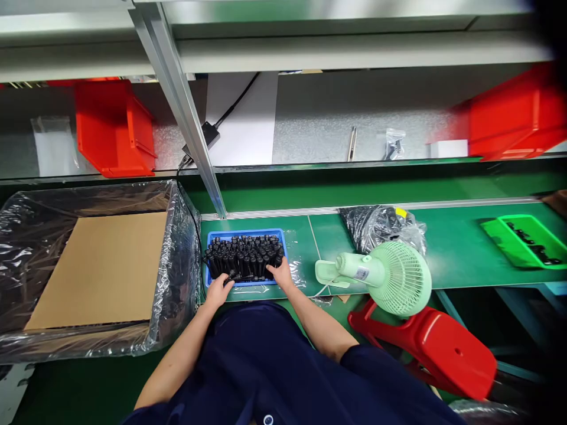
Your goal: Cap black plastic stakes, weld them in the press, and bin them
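Observation:
A blue tray on the green bench is packed with black cylindrical parts standing upright in rows, their exact kind too small to tell. At the tray's front left, my left hand pinches a small black part between thumb and finger. Over the tray's right front corner, my right hand has its thumb and fingers around black parts at the end of the rows. Several pieces lie flat along the front of the tray, between my hands. Clear plastic film shows under the tray.
Left stands a plastic-lined box with a cardboard sheet. A green fan, a bag and a green bin are to the right, with a red stool below. The shelf above holds red bins and tweezers.

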A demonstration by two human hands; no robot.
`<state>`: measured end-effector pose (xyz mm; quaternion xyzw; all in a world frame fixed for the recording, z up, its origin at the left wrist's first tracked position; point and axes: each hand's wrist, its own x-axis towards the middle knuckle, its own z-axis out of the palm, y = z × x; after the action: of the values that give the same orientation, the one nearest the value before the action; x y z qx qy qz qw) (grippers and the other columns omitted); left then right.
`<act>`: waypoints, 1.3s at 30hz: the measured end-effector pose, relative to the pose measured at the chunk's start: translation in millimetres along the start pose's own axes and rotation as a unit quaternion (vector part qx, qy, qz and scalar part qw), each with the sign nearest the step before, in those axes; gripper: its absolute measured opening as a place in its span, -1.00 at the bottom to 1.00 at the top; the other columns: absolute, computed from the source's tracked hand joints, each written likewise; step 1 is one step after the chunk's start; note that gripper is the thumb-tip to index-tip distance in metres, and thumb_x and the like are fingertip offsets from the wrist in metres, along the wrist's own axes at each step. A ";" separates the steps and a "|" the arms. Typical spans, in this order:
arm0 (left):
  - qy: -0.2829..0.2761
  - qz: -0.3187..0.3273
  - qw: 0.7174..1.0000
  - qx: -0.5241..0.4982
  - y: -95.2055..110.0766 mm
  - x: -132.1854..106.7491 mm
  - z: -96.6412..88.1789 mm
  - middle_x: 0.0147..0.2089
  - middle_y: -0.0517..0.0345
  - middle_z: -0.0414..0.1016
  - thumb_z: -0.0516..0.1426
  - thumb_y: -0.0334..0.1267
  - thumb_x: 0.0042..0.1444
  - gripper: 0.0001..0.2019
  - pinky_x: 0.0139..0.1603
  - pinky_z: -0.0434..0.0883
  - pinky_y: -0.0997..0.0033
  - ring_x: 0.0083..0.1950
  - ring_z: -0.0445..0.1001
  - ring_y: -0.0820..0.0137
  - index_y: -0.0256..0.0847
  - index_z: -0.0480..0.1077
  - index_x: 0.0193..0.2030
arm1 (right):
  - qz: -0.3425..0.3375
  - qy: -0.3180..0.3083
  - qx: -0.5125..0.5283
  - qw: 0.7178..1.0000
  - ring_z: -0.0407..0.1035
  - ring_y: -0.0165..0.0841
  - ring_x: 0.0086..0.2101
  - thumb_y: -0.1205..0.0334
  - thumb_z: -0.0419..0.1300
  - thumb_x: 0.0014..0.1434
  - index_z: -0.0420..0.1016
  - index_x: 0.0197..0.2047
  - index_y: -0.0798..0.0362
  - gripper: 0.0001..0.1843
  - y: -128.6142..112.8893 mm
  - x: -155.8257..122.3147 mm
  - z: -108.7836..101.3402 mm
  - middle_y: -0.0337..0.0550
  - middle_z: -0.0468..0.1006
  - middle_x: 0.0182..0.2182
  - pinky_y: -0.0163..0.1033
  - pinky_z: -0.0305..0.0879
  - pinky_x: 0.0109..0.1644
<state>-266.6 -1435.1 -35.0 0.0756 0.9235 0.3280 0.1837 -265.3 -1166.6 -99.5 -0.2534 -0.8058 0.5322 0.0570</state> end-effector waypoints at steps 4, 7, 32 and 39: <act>0.043 0.001 0.997 -0.058 10.9 -5.0 -0.1 -0.35 0.16 0.45 0.02 -0.02 0.19 -0.74 -0.27 0.24 0.40 -0.30 0.42 0.32 -0.16 0.34 -0.23 | 0.019 -0.008 -0.001 1.000 0.43 -0.18 -0.14 0.17 0.32 -0.18 0.31 -0.07 0.07 -0.44 -6.3 1.3 7.7 -0.06 0.55 -0.16 -0.15 0.31 -0.02; 0.067 -0.001 0.992 -0.104 18.7 -6.7 -0.3 -0.34 0.16 0.47 0.04 0.00 0.17 -0.72 -0.24 0.28 0.40 -0.28 0.43 0.33 -0.18 0.35 -0.26 | 0.044 0.018 -0.022 0.999 0.41 -0.09 -0.10 0.16 0.34 -0.22 0.30 -0.08 0.06 -0.41 -11.3 0.2 14.5 -0.02 0.53 -0.16 -0.09 0.28 0.01; 0.173 0.074 0.844 -0.502 79.0 -132.2 -172.2 -0.14 -0.04 0.57 0.05 -0.05 0.23 -0.70 0.06 0.36 0.24 -0.08 0.49 0.27 -0.24 0.45 -0.24 | -0.051 -0.192 0.352 0.915 0.38 -0.36 -0.39 0.28 0.35 -0.11 0.51 -0.38 0.09 -0.83 -273.1 -98.6 -22.8 -0.20 0.53 -0.45 -0.23 0.30 -0.21; 0.164 0.040 0.773 -0.612 -1.8 -130.8 -235.6 -0.04 -0.10 0.53 0.13 0.03 0.14 -0.63 -0.07 0.46 0.21 -0.03 0.51 0.21 -0.26 0.36 -0.13 | 0.007 -0.338 0.363 0.868 0.38 -0.34 -0.44 0.32 0.34 -0.23 0.46 -0.37 0.07 -0.73 -355.5 -189.7 120.9 -0.23 0.52 -0.46 -0.20 0.36 -0.26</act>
<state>-237.9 -1606.7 170.7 -0.0712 0.5399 0.8383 0.0236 -268.5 -1464.2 197.9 -0.0255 -0.5237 0.8408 -0.1348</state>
